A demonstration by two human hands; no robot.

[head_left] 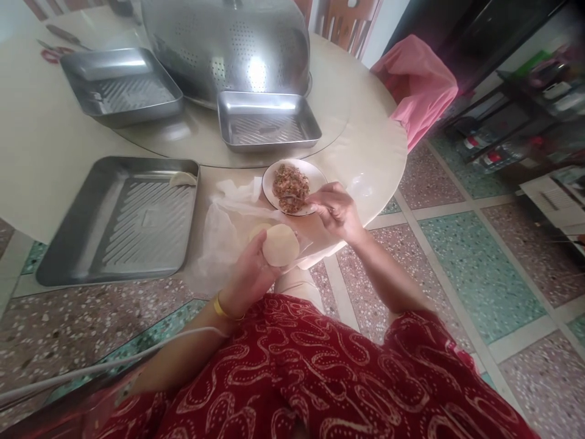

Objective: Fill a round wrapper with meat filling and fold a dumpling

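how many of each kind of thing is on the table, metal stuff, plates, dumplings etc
Metal trays: 3, near left, far left, centre
Perforated metal dome cover: 1
Plate of filling: 1
Folded dumpling in the near tray: 1
Plastic bag: 1
Total: 7

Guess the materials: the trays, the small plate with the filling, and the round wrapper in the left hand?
Trays: likely stainless steel, brushed grey with bright glare and pressed ribs. Small plate: looks like glazed ceramic, white and smooth-rimmed; melamine is possible. Round wrapper in the left hand: raw dough, pale, matte, thin and flat. The right hand holds a utensil in the filling; its material is unclear.
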